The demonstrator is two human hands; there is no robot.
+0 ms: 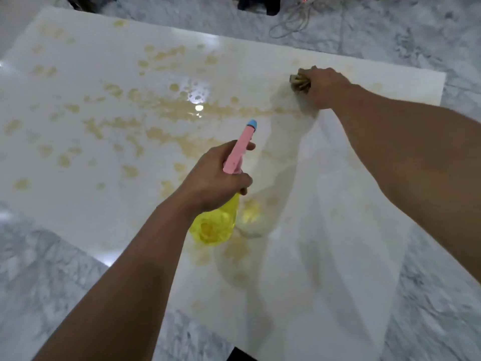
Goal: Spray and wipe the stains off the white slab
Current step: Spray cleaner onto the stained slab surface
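Note:
A large glossy white slab (78, 209) lies on the floor, speckled with yellowish-brown stains (166, 105) across its left and middle. My left hand (213, 175) holds a spray bottle (221, 222) with a yellow body and a pink head tipped in blue, nozzle pointing away toward the stains. My right hand (322, 87) reaches to the slab's far right side and presses a crumpled, soiled cloth (300, 82) onto the surface. The slab around and below that hand looks smeared and paler.
Grey-veined marble floor (39, 277) surrounds the slab. A loose cable (294, 24) lies on the floor beyond the far edge, beside a dark object (257, 3) at the top. A dark shape (239, 355) shows at the bottom edge.

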